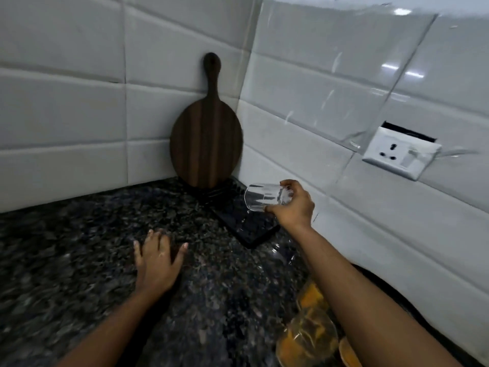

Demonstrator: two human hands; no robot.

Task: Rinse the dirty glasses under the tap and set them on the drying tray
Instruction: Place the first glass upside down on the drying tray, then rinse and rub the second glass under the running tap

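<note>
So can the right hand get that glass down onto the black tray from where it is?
Probably yes: the right hand holds the glass tilted just above the black tray, with nothing visible between them.

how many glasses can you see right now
2. One clear glass is held tilted in the right hand above the black drying tray. A second glass stands on the counter beside the tray, partly behind the forearm. Others may be hidden.
</note>
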